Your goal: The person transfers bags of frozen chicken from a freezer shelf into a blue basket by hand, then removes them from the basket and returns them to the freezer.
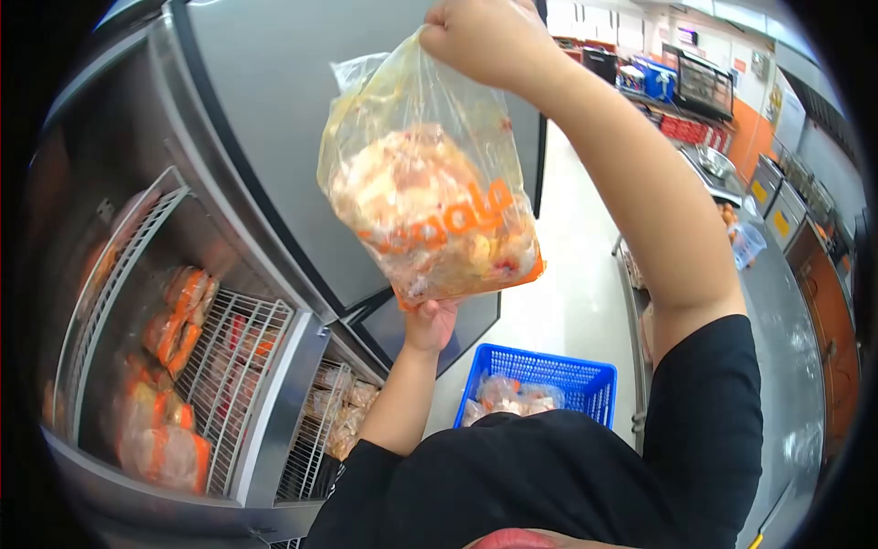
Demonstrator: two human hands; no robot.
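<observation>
A clear plastic bag (430, 201) with orange lettering hangs in front of me, filled with pale, pinkish pieces that look like raw meat. My right hand (466, 32) is closed round the gathered top of the bag, at the upper edge of the view. Under the bag's bottom corner, my left hand (432, 322) touches and supports it from below; its fingers are partly hidden behind the bag. Below, on the floor, a blue basket (599, 373) holds several similar clear bags (517, 395).
On the left an open steel refrigerator has wire shelves (240, 366) with orange-marked bags (169, 439). Its grey door (265, 110) stands behind the bag. To the right runs a steel counter (777, 339) with a plastic container (746, 243) and a metal bowl (715, 163).
</observation>
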